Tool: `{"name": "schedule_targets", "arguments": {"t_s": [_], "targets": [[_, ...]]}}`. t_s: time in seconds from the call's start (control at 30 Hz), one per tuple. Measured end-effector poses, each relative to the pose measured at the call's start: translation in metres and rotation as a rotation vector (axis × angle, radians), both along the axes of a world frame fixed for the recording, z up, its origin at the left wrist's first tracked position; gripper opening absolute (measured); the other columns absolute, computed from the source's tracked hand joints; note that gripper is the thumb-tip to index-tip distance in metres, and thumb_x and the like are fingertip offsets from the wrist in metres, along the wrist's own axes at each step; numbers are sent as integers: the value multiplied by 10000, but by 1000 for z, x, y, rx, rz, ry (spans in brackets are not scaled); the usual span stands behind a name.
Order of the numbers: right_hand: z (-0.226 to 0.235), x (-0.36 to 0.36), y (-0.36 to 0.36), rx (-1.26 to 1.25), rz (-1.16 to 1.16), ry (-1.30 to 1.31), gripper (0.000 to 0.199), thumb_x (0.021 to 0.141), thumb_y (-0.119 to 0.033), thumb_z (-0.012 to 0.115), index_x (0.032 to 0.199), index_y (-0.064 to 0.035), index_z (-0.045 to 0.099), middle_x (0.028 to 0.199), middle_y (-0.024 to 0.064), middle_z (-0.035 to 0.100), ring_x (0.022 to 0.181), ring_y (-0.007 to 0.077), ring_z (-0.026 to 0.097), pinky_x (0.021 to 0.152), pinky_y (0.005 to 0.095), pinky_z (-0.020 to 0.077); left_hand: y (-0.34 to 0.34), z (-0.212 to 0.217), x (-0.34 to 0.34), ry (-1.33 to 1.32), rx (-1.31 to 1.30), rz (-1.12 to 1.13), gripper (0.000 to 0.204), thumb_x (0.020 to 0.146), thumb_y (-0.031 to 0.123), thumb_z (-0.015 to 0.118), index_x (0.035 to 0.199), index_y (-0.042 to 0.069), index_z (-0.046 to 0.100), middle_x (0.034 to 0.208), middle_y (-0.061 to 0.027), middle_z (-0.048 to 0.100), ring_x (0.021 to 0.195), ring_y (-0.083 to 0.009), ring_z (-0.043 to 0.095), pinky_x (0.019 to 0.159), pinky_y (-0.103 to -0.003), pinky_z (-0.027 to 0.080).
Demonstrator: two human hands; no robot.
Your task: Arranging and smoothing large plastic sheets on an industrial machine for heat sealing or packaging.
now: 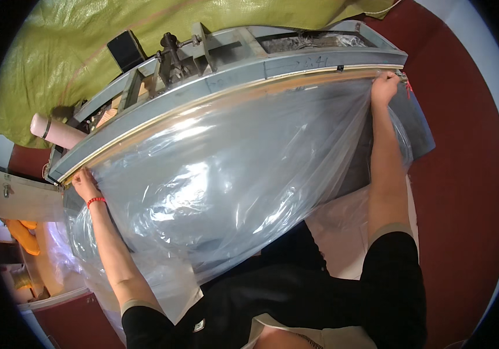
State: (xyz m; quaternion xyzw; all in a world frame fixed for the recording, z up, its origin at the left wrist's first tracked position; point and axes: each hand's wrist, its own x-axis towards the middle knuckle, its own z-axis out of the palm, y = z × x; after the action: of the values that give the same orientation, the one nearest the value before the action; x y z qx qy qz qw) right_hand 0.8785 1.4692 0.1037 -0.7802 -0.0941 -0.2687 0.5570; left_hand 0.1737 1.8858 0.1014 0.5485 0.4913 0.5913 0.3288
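Nr grn tarp (84, 49): clr film (243, 157)

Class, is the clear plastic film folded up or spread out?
Spread out: the clear plastic film reaches from the left hand to the right hand in a wide, glossy expanse along the grey metal frame.

There are 2 hands (85, 183) (384, 88), 1 held plastic sheet (214, 168), 1 frame (220, 83) and 1 bracelet (95, 200).

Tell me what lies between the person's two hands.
In the head view, clear plastic film spans from the left hand to the right hand, along the near side of the grey metal frame.
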Motion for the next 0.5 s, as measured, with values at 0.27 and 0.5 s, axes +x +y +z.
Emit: {"name": "schedule_targets", "arguments": {"t_s": [0.27, 0.5], "targets": [[20, -22, 15, -106, -145, -45, 188, 822, -141, 441, 950, -6, 414, 912, 260, 556, 883, 399, 542, 776, 438, 409, -1, 11, -9, -152, -37, 22, 199, 817, 116, 386, 638, 57, 448, 551, -12, 418, 469, -103, 417, 514, -279, 482], [60, -69, 18, -102, -147, -148, 317, 783, -243, 578, 955, 18, 526, 915, 144, 578, 871, 319, 550, 779, 411, 419, -56, 55, -16, 120, 105, -316, 70, 804, 4, 478, 845, 61, 472, 699, 12, 499, 597, -66, 479, 553, -195, 402]]}}
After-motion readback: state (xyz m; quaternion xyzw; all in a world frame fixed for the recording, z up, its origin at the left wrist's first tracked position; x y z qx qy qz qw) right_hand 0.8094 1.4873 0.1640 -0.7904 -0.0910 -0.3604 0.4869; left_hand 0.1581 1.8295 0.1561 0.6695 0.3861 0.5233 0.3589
